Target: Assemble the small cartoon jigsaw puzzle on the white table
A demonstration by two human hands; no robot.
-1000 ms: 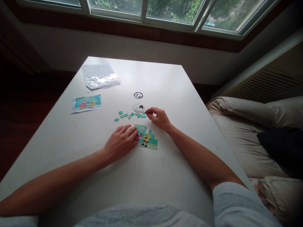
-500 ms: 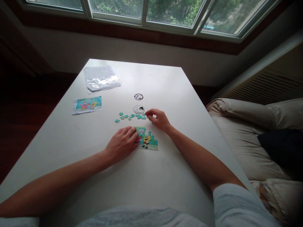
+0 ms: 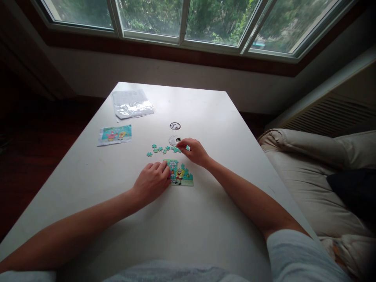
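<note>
A partly joined cartoon jigsaw puzzle [image 3: 181,174] lies on the white table [image 3: 190,227] in front of me. My left hand [image 3: 152,181] rests flat on the table with its fingertips on the puzzle's left edge. Behind the puzzle, several loose teal pieces [image 3: 160,149] lie in a row. My right hand [image 3: 194,151] is at the right end of that row, its fingers pinched on a teal puzzle piece [image 3: 187,147].
A printed reference picture [image 3: 115,134] lies at the table's left. A clear plastic bag over paper [image 3: 132,103] sits at the far left. Two small round lids [image 3: 174,139] lie behind the loose pieces. A beige sofa [image 3: 317,184] adjoins the table's right edge.
The camera has tilted, shifting the scene slightly down and right. My right hand has drawn a teal piece up from the row; my left hand stays on the puzzle.
</note>
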